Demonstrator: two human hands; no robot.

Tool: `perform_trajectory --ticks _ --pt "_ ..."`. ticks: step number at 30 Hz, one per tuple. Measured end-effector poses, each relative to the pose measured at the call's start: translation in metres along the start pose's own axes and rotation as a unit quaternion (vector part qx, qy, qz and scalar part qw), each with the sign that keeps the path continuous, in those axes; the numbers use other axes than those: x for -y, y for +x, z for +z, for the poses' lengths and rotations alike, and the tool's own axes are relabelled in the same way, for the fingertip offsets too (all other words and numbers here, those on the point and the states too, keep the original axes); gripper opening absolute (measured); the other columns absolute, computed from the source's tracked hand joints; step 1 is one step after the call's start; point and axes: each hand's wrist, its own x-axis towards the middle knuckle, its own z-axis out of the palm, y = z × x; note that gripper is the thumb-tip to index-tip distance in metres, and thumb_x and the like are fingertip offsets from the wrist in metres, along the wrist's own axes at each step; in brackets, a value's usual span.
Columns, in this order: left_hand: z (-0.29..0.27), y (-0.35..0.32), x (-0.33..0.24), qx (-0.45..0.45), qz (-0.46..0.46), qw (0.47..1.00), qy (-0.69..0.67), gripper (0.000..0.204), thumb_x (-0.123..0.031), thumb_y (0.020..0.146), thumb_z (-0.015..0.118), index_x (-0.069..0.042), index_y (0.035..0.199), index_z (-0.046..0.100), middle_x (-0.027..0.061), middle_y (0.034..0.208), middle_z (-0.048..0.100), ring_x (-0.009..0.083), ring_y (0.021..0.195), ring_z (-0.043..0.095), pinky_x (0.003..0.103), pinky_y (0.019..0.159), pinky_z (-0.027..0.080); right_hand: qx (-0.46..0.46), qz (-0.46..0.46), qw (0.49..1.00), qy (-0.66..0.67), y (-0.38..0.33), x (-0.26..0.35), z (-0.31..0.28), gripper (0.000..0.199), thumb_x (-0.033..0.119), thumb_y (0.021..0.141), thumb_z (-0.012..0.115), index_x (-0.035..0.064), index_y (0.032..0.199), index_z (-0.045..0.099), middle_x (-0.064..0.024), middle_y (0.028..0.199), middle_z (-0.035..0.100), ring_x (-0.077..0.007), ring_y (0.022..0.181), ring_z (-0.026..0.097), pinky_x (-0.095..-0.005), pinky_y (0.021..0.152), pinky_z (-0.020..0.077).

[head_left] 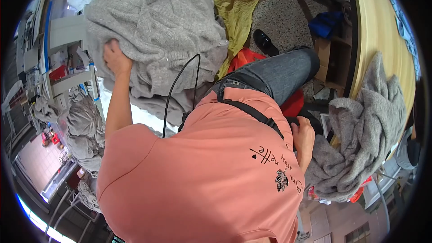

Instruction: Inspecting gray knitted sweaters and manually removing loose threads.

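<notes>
A large heap of grey knit fabric (166, 31) fills the upper left in front of me. My left hand (118, 58) rests on the heap's left side, fingers reaching forward against the knit and slightly blurred at the tips. Down at my right side, my right hand (304, 136) has its fingers curled by a dark, rounded thing (312, 123) beside my hip. What those fingers hold, if anything, is hidden. Just beyond that hand, another bundle of grey knit (360, 130) hangs over the edge of a pale wooden table (375, 27).
A thin black cable (174, 87) arches up between me and the heap. Yellow plastic (238, 9) spreads beside the heap. On the speckled floor lies a black slipper (265, 42), with a cardboard box (330, 63) and blue bag (325, 24) farther right. More grey knits (83, 128) lie left.
</notes>
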Motion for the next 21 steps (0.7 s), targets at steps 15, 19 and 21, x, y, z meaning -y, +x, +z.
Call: perform_trajectory --ticks 15,19,21 --pt "0.166 0.076 -0.082 0.469 0.29 0.824 0.129 0.041 -0.032 0.073 0.054 -0.003 0.103 0.057 0.0196 0.109 0.053 0.034 0.099 0.052 0.042 0.092 0.037 -0.094 0.044 0.991 0.082 -0.031 -0.029 0.018 0.012 0.013 0.068 0.056 0.0041 0.071 0.063 -0.014 0.077 0.062 -0.0287 0.073 0.062 -0.0395 0.061 0.0497" --pt "0.111 0.095 -0.219 0.405 0.385 0.829 0.031 0.048 -0.034 0.07 0.057 -0.004 0.107 0.053 0.02 0.113 0.05 0.0341 0.103 0.049 0.041 0.093 0.037 -0.116 0.035 0.981 0.154 -0.034 -0.035 0.038 0.014 0.015 0.067 0.056 0.0024 0.07 0.063 -0.0144 0.073 0.063 -0.0287 0.072 0.062 -0.0404 0.059 0.0488" --pt "0.08 0.088 -0.274 0.39 0.433 0.812 -0.009 0.052 -0.036 0.069 0.059 -0.004 0.109 0.051 0.0202 0.115 0.048 0.0341 0.105 0.047 0.041 0.094 0.036 -0.186 0.02 0.969 0.164 -0.039 -0.041 0.048 0.014 0.013 0.067 0.055 0.0026 0.071 0.064 -0.0145 0.073 0.063 -0.0287 0.071 0.062 -0.0404 0.056 0.0483"
